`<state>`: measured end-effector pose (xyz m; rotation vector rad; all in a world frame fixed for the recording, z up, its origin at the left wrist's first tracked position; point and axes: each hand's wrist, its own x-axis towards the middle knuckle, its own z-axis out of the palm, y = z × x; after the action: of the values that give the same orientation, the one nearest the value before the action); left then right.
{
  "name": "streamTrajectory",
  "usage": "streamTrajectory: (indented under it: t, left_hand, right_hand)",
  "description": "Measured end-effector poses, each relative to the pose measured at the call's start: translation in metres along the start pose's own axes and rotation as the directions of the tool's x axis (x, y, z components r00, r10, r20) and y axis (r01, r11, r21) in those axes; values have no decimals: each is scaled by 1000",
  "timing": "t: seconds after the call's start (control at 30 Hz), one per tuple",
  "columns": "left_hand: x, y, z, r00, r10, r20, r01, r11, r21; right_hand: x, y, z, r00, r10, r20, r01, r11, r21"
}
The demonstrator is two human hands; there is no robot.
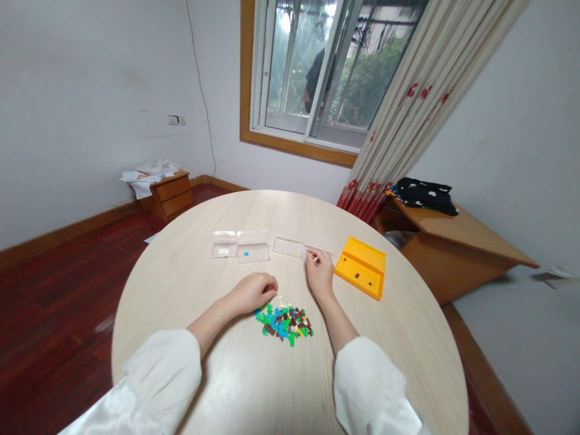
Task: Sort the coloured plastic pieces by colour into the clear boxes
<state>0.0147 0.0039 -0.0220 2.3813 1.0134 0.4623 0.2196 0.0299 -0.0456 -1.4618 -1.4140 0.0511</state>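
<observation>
A heap of small building bricks point(283, 322) in green, blue, brown, yellow and white lies on the round table point(272, 393). At its upper left my left hand point(256, 291) rests with fingers curled in; anything inside them is hidden. Farther out, my right hand point(319, 272) is pinched over the front of a clear box at the right; what the fingertips hold is too small to name. Left of it, another clear box point(286, 254) has a yellow bit in its corner. Beside that, an opened clear box point(254, 259) contains a blue brick point(246, 254).
A smaller clear box point(214, 249) at the left has whitish pieces inside. The opened yellow case point(365, 249) at the right holds a few brown bricks point(357, 275). Behind are a window and curtain point(408, 121), with a person outside. A wooden desk point(471, 238) stands right.
</observation>
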Motion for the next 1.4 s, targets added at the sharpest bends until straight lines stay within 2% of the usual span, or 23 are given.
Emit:
streamTrajectory:
  t: [0.17, 0.3, 0.43, 0.53, 0.63, 0.7, 0.8, 0.9, 0.97, 1.03, 1.17, 1.3, 1.4]
  left_hand:
    - [-1, 0, 0, 994, 103, 27, -102, 994, -44]
    - [0, -1, 2, 984, 171, 45, -169, 985, -39]
    - [2, -2, 6, 984, 175, 35, -174, 984, -26]
    - [2, -3, 7, 986, 165, 17, -165, 986, -17]
    - [2, -8, 1, 992, 119, -51, -120, 993, -14]
    - [2, -16, -7, 983, 73, -167, -74, 997, -1]
    - [0, -35, -24, 927, -22, -374, 36, 999, 30]
    - [-3, -58, -41, 822, -147, -550, 194, 981, 28]
    - [-6, -71, -50, 750, -220, -623, 293, 956, 15]
    - [-9, -82, -55, 709, -284, -645, 380, 925, 11]
    - [-13, -95, -59, 680, -364, -636, 498, 866, 37]
    - [-13, -98, -57, 687, -391, -612, 536, 842, 65]
    - [-13, -99, -56, 677, -414, -608, 560, 826, 61]
  right_hand:
    - [-18, -7, -19, 999, 24, 48, -26, 999, 34]
    - [-39, -17, -39, 988, 29, 149, -37, 998, 57]
    - [-56, -24, -53, 974, 48, 220, -64, 996, 65]
    - [-59, -25, -56, 966, 55, 251, -76, 994, 76]
    - [-59, -27, -55, 951, 64, 304, -96, 991, 92]
    - [-58, -29, -55, 928, 58, 369, -105, 988, 110]
    - [-59, -33, -55, 880, 17, 475, -94, 986, 140]
    - [-60, -36, -56, 837, -35, 546, -66, 984, 163]
    - [-61, -37, -57, 819, -61, 571, -49, 983, 175]
    - [-60, -38, -57, 813, -73, 578, -35, 984, 174]
    - [-60, -40, -55, 809, -73, 583, -12, 990, 140]
    - [-61, -41, -54, 802, -69, 593, 23, 996, 84]
    - [-62, -42, -53, 803, -53, 594, 33, 998, 45]
